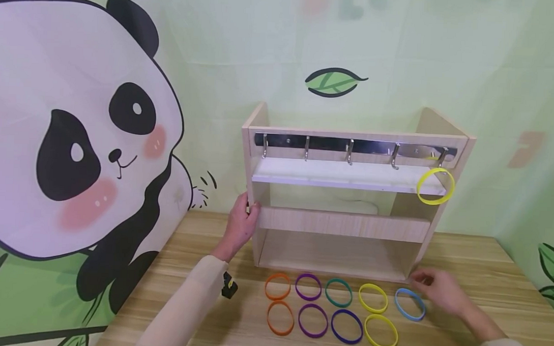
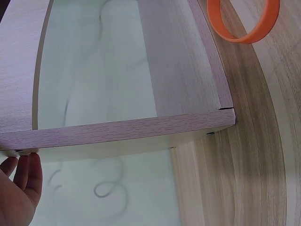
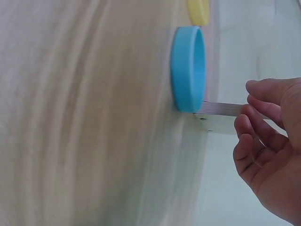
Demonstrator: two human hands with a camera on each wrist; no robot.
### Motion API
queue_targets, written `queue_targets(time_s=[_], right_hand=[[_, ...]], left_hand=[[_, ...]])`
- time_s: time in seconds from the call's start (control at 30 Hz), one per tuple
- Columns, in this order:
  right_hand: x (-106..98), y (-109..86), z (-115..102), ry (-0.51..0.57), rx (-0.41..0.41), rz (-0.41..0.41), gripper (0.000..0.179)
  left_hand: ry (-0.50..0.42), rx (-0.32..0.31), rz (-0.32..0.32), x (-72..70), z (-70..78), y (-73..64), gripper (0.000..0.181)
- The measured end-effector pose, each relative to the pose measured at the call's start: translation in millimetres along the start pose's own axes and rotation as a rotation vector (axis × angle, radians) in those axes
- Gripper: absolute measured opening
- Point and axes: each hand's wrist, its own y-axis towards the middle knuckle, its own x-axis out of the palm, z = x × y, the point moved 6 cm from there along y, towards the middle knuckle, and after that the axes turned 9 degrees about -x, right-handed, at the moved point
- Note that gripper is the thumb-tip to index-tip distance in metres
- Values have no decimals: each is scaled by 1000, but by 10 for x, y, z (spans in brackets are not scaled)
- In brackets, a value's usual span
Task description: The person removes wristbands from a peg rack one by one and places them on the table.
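A light wooden rack (image 1: 344,225) with a metal hook strip (image 1: 328,144) stands upright on the table. My left hand (image 1: 241,223) touches the rack's left side panel; in the left wrist view its fingertips (image 2: 33,172) rest against the outer face. By the rack's lower right corner is my right hand (image 1: 442,291), fingers loosely bent and nothing held. A light blue wristband (image 1: 410,304) lies just left of it, apart from the fingers (image 3: 244,153). A yellow wristband (image 1: 436,186) hangs from the rightmost hook.
In front of the rack, two rows of wristbands lie on the wooden table (image 1: 208,313): orange (image 1: 280,318), purple (image 1: 313,321), green (image 1: 339,293), dark blue (image 1: 347,326) and yellow (image 1: 381,332). A panda-printed wall covering (image 1: 224,105) stands behind and to the left.
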Motion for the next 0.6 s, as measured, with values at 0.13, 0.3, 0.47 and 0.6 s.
queue_targets(time_s=[0.13,0.3,0.47,0.6], right_hand=[[-81,6,-61,-4,-6,28,8],[-199,12,-168,-1,-13,71,10],[-350,32,-254,-37,-66,177,9],[-478,38,-297,-68,-89,249,11]], left_hand=[[3,-9,-7,5,-6,-4,46],[1,-13,-9,4,-3,-10,46],[2,-7,-3,-8,15,-8,45],[4,-11,-5,-9,17,-11,46]])
